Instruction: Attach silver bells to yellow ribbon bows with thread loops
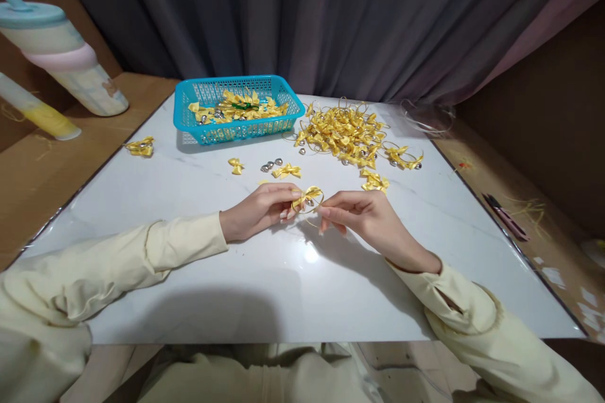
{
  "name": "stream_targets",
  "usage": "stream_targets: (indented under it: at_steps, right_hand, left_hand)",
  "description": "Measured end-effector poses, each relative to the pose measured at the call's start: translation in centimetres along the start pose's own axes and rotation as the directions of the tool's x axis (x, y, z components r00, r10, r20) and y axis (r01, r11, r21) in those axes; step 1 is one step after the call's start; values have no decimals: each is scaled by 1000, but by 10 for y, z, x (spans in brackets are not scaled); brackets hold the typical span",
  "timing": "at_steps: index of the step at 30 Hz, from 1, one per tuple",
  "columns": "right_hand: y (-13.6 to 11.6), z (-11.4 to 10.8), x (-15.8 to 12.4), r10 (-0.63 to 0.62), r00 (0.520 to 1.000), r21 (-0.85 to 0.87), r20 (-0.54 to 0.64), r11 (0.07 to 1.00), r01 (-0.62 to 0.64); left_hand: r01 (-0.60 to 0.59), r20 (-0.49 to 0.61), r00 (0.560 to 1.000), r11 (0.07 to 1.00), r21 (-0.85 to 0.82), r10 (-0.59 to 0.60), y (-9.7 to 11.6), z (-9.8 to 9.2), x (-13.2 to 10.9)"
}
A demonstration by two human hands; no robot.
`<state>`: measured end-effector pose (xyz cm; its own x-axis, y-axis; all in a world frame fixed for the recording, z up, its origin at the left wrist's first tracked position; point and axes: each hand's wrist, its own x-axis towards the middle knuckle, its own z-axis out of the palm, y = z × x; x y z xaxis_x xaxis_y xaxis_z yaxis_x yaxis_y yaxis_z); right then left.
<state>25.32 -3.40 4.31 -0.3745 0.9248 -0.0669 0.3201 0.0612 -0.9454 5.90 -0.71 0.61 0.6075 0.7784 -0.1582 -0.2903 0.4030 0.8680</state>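
My left hand [259, 209] pinches a small yellow ribbon bow [308, 196] over the middle of the white table [265, 289]. My right hand [363, 217] meets it from the right, fingers closed on the thin gold cord loop [316, 211] attached to the same bow. A small silver bell seems to hang at the bow's centre. Both wrists rest on the tabletop.
A turquoise basket [236, 108] of yellow bows and bells stands at the back. A pile of finished bows with loops [347, 132] lies to its right. Loose bows [286, 170] and silver bells [270, 165] lie between. A tumbler [61, 56] leans at far left; scissors [507, 217] lie at right.
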Motion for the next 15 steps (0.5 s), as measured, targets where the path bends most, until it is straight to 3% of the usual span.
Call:
stream_targets:
  at_steps: [15]
  right_hand:
    - [-5,-6,0,-55,996,-173,68,983,66]
  left_hand:
    - [42,47,998,993,106,-47,2,-1,-2]
